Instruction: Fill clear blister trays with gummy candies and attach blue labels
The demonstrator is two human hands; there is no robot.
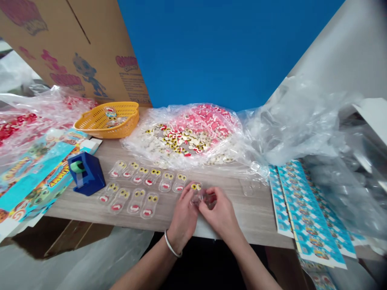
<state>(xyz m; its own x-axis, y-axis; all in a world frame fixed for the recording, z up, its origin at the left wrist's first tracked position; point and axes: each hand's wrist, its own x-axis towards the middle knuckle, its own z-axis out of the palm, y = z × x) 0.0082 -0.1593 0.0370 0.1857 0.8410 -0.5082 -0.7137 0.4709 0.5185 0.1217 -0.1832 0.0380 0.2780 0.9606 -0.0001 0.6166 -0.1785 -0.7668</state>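
My left hand [184, 215], with a silver bangle on its wrist, grips a clear plastic blister [198, 188] with yellow-rimmed eye candies at its top. Curled against the blister's lower right side are the fingers of my right hand [222, 211]; they partly hide what they pinch. Left of my hands lie two rows of similar clear blisters [147, 205], each with a pair of eyes and red-and-white lips or teeth. Beyond my hands, a spread-out plastic bag [142, 145] holds loose eye candies [193, 139] and red-and-white pieces [211, 117].
An orange basket [123, 131] with a few packed pieces stands back left, near a blue tape dispenser [93, 175]. Printed card sheets [311, 213] lie right, beside crumpled clear plastic [290, 117]. Flattened printed boxes [39, 173] cover the left. A cardboard carton [99, 40] and blue panel [211, 48] stand behind.
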